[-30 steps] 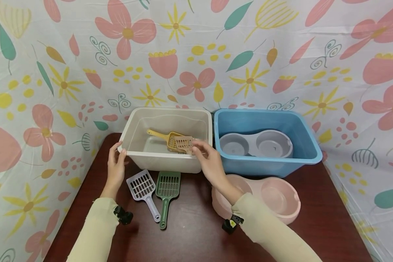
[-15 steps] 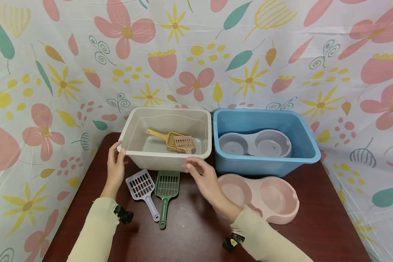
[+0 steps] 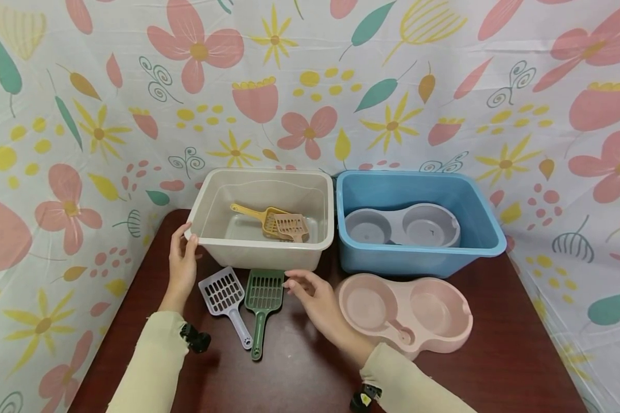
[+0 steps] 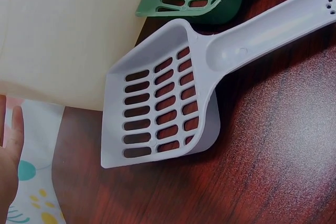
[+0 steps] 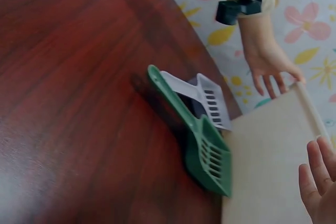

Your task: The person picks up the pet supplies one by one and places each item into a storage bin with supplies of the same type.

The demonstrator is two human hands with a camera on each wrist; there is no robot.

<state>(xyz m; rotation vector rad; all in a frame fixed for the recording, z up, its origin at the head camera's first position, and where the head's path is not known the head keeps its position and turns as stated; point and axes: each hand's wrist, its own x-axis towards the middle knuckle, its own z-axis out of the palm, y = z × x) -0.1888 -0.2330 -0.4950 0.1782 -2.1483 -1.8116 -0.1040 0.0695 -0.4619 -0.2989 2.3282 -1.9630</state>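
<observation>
My left hand [image 3: 183, 261] touches the front left corner of a beige litter box [image 3: 263, 255], thumb and fingers on either side of it; in the right wrist view these fingers look nearly straight. My right hand [image 3: 315, 301] holds nothing, fingers loosely bent, just right of a green litter scoop [image 3: 260, 330]. Left of that scoop lies a lavender litter scoop [image 4: 152, 103], its slotted head towards the litter box. Inside the beige box, a small tan litter scoop [image 3: 291, 227] rests partly over a yellow litter scoop [image 3: 248, 211].
Beside the beige box stands a blue litter box [image 3: 392, 261] with a grey double pet bowl [image 3: 398, 221] inside. A pink double pet bowl [image 3: 403, 298] sits in front of it, close to my right forearm. Floral cloth [image 3: 310, 86] backs the dark red table [image 3: 289, 378].
My right hand let go of the tan scoop inside the beige box, then drew back over the front rim towards the green scoop. My left hand stayed at the corner.
</observation>
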